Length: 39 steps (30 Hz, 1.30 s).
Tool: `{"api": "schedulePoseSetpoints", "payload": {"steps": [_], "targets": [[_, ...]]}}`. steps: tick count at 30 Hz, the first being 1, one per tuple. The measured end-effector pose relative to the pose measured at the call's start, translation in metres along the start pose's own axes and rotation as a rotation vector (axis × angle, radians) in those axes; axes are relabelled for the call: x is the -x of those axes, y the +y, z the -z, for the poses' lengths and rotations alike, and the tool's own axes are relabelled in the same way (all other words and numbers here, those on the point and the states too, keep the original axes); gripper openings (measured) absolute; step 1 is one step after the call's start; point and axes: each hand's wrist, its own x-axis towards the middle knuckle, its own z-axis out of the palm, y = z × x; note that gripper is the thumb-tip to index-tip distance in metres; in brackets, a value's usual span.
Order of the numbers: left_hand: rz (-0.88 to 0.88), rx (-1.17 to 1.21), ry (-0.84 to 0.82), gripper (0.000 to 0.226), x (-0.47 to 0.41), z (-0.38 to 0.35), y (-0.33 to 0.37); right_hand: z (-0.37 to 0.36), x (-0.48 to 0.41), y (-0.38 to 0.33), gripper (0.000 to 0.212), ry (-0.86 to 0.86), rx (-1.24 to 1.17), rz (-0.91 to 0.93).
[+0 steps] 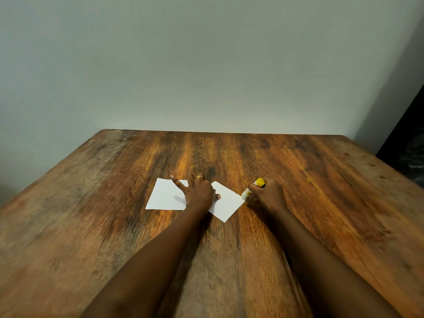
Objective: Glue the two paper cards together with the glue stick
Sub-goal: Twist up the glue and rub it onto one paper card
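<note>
Two white paper cards lie side by side near the middle of a wooden table, seen from our head camera. We see the left card lying roughly square to us, and the right card turned so that one corner points toward us. Whether their inner edges touch or overlap we cannot tell, since the left hand covers that spot.

That hand lies flat with its fingers spread and straight. The fingers rest on the left card and the thumb on the right card, and one finger bears a gold ring.

Our right hand is curled round the glue stick. The stick is tilted, with its yellow end up and away from us and its pale lower end at the right corner of the right card. Behind the table stands a plain pale wall.
</note>
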Motion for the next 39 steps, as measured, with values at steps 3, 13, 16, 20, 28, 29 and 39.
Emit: {"api": "schedulePoseSetpoints", "payload": {"steps": [3, 13, 16, 20, 28, 29, 39], "targets": [[-0.023, -0.045, 0.023, 0.045, 0.001, 0.001, 0.001, 0.001, -0.004, 0.002, 0.016, 0.097, -0.081, -0.013], [-0.018, -0.104, 0.122, 0.034, 0.008, 0.007, -0.004, -0.025, -0.012, 0.002, 0.009, 0.07, -0.17, -0.035], [0.002, -0.092, 0.144, 0.037, 0.006, 0.01, -0.003, -0.032, -0.016, 0.0, 0.012, 0.057, -0.171, -0.023], [-0.082, -0.026, 0.078, 0.036, 0.0, 0.007, 0.002, -0.04, -0.024, -0.004, 0.014, 0.047, -0.102, -0.011], [-0.107, -0.023, -0.01, 0.031, -0.001, -0.004, 0.003, -0.044, -0.035, -0.002, 0.018, 0.011, -0.007, 0.0], [-0.102, -0.014, -0.012, 0.031, -0.001, -0.005, 0.002, -0.044, -0.036, -0.002, 0.018, 0.009, 0.001, 0.004], [-0.086, -0.021, -0.028, 0.035, -0.004, -0.006, 0.002, -0.045, -0.038, -0.008, 0.018, -0.031, 0.054, 0.025]]}}
